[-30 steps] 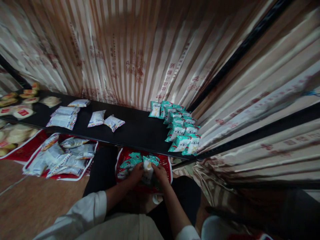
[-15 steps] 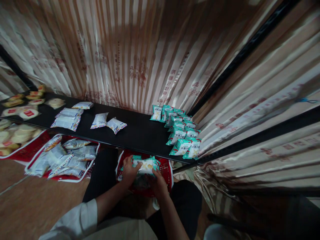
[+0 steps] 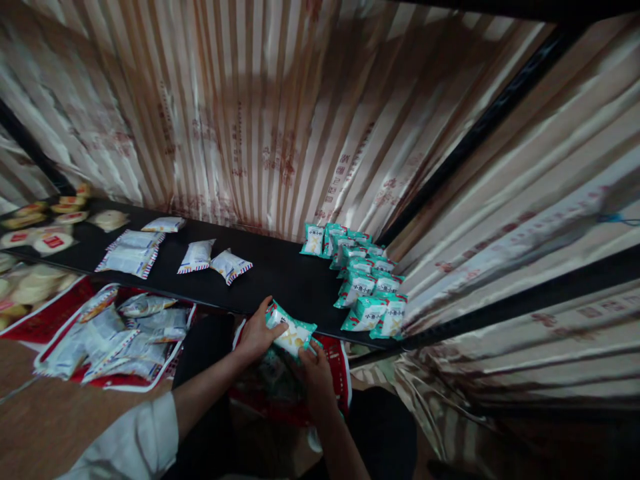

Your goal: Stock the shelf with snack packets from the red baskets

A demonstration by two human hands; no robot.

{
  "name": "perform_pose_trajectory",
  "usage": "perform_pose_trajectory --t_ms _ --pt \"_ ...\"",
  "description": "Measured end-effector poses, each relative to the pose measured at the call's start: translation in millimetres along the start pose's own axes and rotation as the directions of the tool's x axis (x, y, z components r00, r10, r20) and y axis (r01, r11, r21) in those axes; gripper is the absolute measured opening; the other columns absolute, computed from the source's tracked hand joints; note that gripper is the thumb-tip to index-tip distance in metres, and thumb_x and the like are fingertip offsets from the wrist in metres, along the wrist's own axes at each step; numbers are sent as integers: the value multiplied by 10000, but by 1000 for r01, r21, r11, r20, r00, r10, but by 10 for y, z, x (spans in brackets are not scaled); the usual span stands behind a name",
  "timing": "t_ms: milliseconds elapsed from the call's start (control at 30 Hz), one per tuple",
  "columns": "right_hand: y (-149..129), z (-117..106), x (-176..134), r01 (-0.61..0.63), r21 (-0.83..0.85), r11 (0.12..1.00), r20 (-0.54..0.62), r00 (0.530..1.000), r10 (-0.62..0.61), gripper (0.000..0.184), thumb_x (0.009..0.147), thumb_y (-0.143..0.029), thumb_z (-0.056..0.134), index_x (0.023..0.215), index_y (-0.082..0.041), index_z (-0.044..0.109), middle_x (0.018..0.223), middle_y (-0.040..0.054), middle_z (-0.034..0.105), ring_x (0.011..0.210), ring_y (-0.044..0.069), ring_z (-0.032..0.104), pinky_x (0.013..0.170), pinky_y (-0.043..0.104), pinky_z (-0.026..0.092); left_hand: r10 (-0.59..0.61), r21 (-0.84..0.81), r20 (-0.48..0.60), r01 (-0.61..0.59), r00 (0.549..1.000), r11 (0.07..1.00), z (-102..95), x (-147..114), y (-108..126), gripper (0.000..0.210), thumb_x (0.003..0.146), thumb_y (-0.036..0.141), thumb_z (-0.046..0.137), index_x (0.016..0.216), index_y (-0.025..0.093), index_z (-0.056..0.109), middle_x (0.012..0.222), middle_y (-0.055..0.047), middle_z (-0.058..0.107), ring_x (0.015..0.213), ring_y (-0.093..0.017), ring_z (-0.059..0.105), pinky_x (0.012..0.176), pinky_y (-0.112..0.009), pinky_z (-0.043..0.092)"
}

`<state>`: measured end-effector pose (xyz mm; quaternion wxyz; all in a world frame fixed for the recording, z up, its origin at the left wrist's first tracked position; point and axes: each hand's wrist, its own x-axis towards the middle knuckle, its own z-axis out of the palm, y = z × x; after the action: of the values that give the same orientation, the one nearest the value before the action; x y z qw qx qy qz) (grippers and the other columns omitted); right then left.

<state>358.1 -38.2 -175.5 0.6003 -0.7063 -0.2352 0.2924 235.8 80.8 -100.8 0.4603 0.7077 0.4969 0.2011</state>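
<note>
A green-and-white snack packet (image 3: 291, 332) is held over the red basket (image 3: 341, 377) between my two hands. My left hand (image 3: 259, 333) is closed on its left end, the thumb lying across the front. My right hand (image 3: 316, 370) grips near its lower right corner, where a bit of green wrapper shows between the fingers; whether that belongs to a second packet I cannot tell. Other green packets lie dimly inside the basket below. On the black shelf (image 3: 280, 280), several matching green packets (image 3: 367, 310) stand in rows at the right end.
White striped-edge packets (image 3: 131, 252) lie on the shelf's left half, with round pale packaged items (image 3: 53, 240) farther left. A second red basket (image 3: 193, 320) holds more white packets (image 3: 110, 333). A dark pole (image 3: 480, 120) and striped curtains (image 3: 280, 120) enclose the shelf.
The held packet has risen from the basket toward the shelf edge and tilted, its right end lower. Both hands stay on it. The view has shifted slightly.
</note>
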Motion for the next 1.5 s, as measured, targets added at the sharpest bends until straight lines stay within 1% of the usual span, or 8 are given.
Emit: perform_pose_trajectory --t_ms 133,267,467,600,867,967,1167,1500 --pt "-226 34 123 185 -276 943 -75 974 -213 607 693 -365 591 1244 -141 471 1235 163 539 1125 298 512 943 487 413 188 113 112 -200 976 973 -170 208 193 724 700 355 640 1351 192 368 1320 -82 505 1179 -243 499 985 -335 385" --pt "-465 22 243 434 -449 781 66 888 -455 540 722 -329 582 1227 -149 513 1320 138 480 1250 290 382 1031 501 312 319 185 242 -366 916 912 -277 440 379 693 705 338 635 1338 190 394 1348 -71 477 1208 -216 473 1006 -297 359" --pt "-695 19 480 300 -299 906 208 947 -245 522 663 -268 654 1178 -233 582 1215 70 585 1168 257 485 1026 401 349 359 261 421 -490 833 832 -346 768 628 696 645 299 670 1304 259 449 1250 -42 564 1118 -233 545 925 -273 401" --pt "-787 21 697 164 -152 975 338 935 -105 499 703 -315 630 1192 -234 568 1157 40 623 1036 225 577 934 357 432 384 197 478 -522 790 830 -298 993 783 710 574 286 710 1252 318 501 1208 -3 596 1112 -240 549 904 -253 399" --pt "-729 -54 1382 238 -202 950 237 953 -188 504 690 -331 638 1172 -193 584 1158 70 617 1069 242 553 966 366 396 565 199 399 -670 722 715 -49 1501 1002 719 582 339 740 1254 344 484 1211 26 588 1131 -205 535 930 -242 392" --pt "-737 -30 1619 260 -261 930 145 963 -228 518 699 -333 610 1187 -163 574 1182 96 601 1102 256 534 1000 391 357 598 270 275 -658 752 703 102 1641 997 704 644 352 706 1294 281 445 1336 -28 477 1232 -232 430 1043 -315 305" --pt "-731 64 2038 253 -253 934 32 967 -253 489 674 -339 606 1140 -191 606 1167 78 618 1124 257 525 1012 399 345 452 281 -60 -419 890 863 429 1818 871 661 792 351 542 1382 189 290 1428 -89 331 1296 -235 330 1062 -344 298" --pt "-677 185 2598 225 -321 920 -36 968 -249 501 704 -384 558 1158 -172 582 1144 99 628 1097 254 543 967 393 381 277 149 -78 -264 958 953 752 2135 790 690 807 294 520 1407 186 197 1292 -122 483 1153 -223 504 953 -326 404"
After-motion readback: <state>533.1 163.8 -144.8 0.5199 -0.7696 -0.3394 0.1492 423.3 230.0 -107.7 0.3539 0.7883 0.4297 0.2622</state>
